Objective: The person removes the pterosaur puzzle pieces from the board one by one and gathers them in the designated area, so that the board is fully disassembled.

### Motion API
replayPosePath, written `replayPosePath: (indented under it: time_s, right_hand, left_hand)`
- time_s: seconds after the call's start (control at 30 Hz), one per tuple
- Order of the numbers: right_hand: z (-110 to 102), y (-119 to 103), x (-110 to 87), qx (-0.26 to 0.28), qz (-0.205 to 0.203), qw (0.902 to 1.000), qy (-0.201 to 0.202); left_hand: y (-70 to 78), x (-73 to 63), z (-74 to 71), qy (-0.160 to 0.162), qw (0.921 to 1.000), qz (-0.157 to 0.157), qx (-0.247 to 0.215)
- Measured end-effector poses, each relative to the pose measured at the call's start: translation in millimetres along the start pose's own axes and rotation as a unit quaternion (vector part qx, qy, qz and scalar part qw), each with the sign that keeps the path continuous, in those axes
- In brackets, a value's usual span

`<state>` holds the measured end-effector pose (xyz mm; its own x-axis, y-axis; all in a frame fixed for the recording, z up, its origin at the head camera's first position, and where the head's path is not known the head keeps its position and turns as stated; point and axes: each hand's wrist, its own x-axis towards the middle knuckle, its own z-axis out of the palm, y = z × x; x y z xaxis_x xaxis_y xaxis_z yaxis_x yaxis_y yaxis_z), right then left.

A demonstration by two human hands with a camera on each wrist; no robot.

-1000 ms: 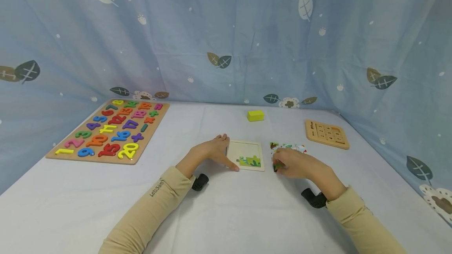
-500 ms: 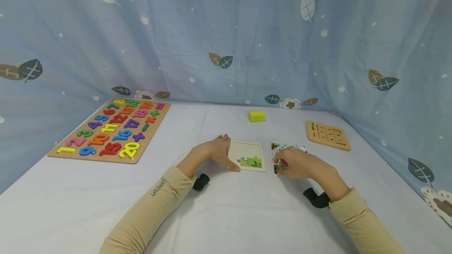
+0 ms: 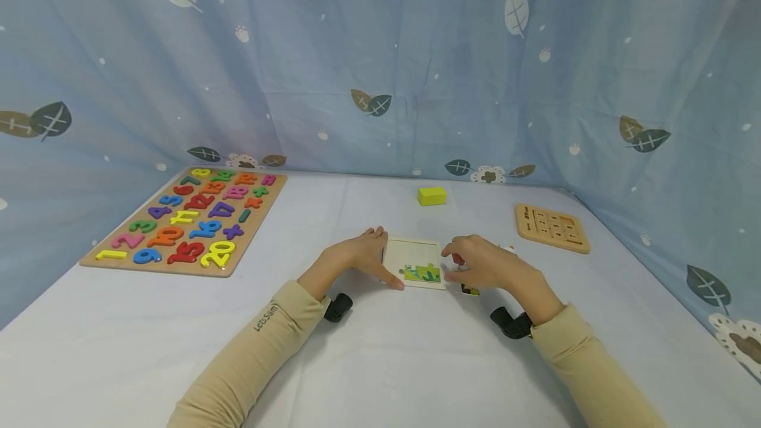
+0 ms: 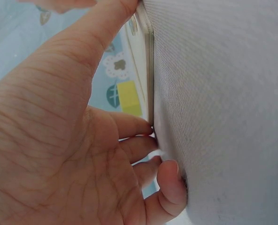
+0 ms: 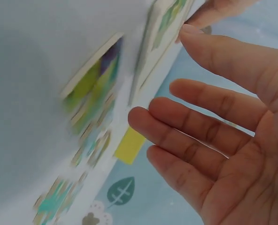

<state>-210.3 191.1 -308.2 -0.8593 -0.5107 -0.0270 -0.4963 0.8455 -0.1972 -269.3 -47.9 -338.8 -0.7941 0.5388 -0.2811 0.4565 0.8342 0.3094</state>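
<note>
A small square wooden puzzle board lies in front of me, with green jigsaw pieces in its near right corner. My left hand spans the board's left side. In the left wrist view its thumb lies at one corner and a forefinger touches the edge at the other. My right hand hovers at the board's right edge, partly over loose jigsaw pieces. Its fingers are spread with nothing between them in the right wrist view, where the loose pieces look blurred.
On the left lies a large wooden number board with bright numerals. Behind the puzzle board stands a yellow-green block. At the right is a small wooden board with numbered tiles. A blue patterned curtain hangs along the back.
My right hand has shifted left, from over the loose pieces to the puzzle board's right edge, and its fingers have spread. My left hand keeps its place on the board.
</note>
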Motion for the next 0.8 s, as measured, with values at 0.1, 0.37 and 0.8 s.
replayPosePath:
  time_s: [0.1, 0.37, 0.8]
  right_hand:
    - [0, -7, 10.3, -0.003, -0.006, 1.0, -0.007]
    - [7, -23, 35.8, -0.017, -0.016, 0.9989, -0.041]
    - [16, -29, 44.7, -0.035, -0.028, 0.9986, -0.029]
  left_hand:
    - [-0.1, 0.3, -0.2, 0.0, 1.0, -0.002, 0.002]
    - [0.2, -1.2, -0.6, -0.002, 1.0, -0.002, -0.002]
    - [1.1, -4.2, -1.7, -0.003, 0.9999, 0.001, -0.012]
